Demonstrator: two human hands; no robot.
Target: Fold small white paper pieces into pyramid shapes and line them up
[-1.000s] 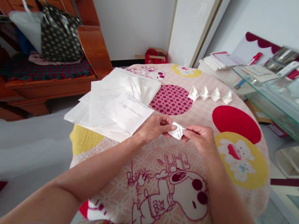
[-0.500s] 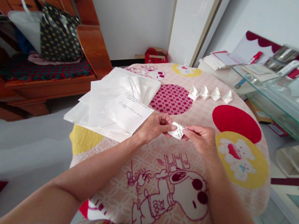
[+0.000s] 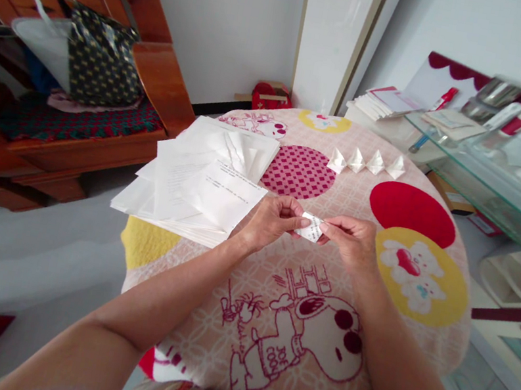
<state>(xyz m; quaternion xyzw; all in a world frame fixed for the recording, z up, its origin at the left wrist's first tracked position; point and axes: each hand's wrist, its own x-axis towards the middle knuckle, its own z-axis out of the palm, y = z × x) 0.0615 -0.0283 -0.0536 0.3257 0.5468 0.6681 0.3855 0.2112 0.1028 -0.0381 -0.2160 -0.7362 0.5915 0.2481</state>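
Between my two hands is a small folded piece of paper (image 3: 311, 229), white with rows of dark print. My left hand (image 3: 272, 222) pinches its left side, thumb on top. On the opposite edge, my right hand (image 3: 349, 236) grips it between thumb and fingers. Both hands are just above the patterned tablecloth (image 3: 200, 318). Farther back on the right stand several folded paper shapes (image 3: 367, 162) with pointed tips, lined up in a row. To the left of my hands lies a loose stack of paper sheets (image 3: 186, 189), some printed.
At the right, a glass shelf (image 3: 508, 176) carries metal bowls (image 3: 499, 95) and other items beside the round table. A pile of papers (image 3: 385, 104) lies behind it. On the left, a wooden bench (image 3: 160, 78) holds a dark patterned bag (image 3: 101, 58).
The folded paper has turned slightly in my fingers and sits a touch farther right. Both hands keep their grip, nearly in the same place.
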